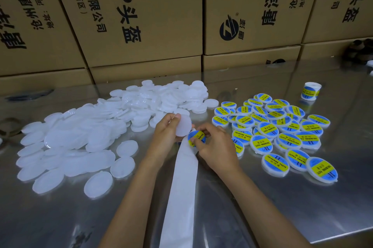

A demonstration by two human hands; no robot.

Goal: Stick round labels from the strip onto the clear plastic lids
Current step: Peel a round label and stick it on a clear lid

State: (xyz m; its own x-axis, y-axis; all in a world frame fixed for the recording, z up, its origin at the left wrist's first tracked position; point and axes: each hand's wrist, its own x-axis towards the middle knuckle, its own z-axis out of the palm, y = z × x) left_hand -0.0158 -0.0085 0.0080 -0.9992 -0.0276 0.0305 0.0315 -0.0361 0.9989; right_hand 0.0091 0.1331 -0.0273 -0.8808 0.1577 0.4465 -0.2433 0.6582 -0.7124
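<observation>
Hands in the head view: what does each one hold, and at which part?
The left hand holds a blank clear lid by its rim. The right hand pinches a blue-and-yellow round label at its edge, at the top of the backing strip.

I see a table [282, 207] of bare metal, smooth and shiny, which mirrors the boxes and lights in blurred patches. The unlabelled lids [84, 138] are of thin plastic, milky and half clear, with a soft gloss on their rims. The lid [183, 129] in my left hand [166, 135] looks the same, matt and frosted on its flat face. The backing strip [181, 193] is white paper, smooth and a little waxy. The round label [196, 138] under my right hand [218, 146] has a glossy printed face in blue and yellow, as on the labelled lids [282, 132] and the label roll [311, 91]. The boxes [141, 15] behind are brown corrugated cardboard, matt and dry, with black print.
</observation>
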